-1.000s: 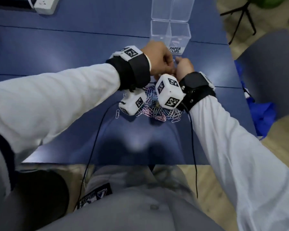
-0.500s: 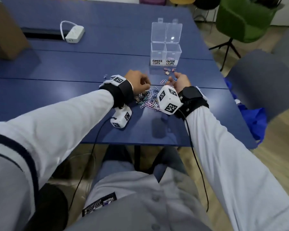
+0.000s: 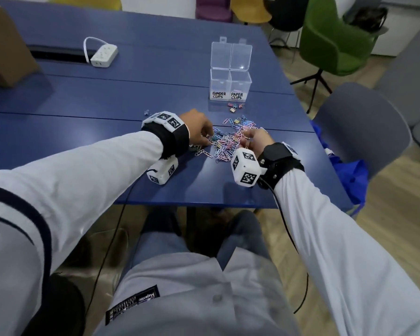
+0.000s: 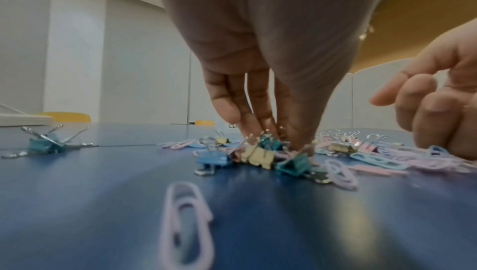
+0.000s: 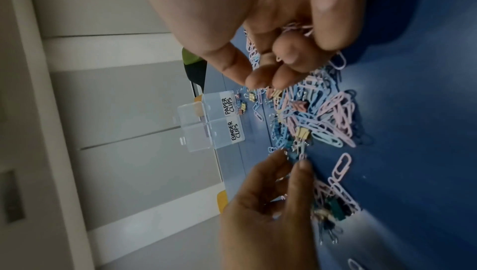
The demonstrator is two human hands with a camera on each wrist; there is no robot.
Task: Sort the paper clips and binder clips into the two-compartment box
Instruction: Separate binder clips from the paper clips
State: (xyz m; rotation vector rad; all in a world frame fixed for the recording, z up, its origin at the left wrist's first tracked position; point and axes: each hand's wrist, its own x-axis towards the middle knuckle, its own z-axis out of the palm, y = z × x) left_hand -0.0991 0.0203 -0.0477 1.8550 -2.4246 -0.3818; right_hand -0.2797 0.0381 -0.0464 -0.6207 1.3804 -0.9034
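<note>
Fingers [image 4: 258, 111] of the left hand [image 3: 199, 127] pinch small binder clips [image 4: 260, 152]; the right hand [image 5: 271, 29] holds pink paper clips [image 5: 296, 28] above the blue desk [image 3: 107, 141].

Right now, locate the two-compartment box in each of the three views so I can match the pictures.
Head: the two-compartment box stands upper centre on the blue table, lid open, labels facing the person, beyond the clip pile.
Left wrist: almost wholly hidden behind the left hand; only a scrap of label lettering shows by the fingers.
Right wrist: centre-left, turned sideways, labels readable.
Shared landmark: the clip pile, seen in all three views.
</note>
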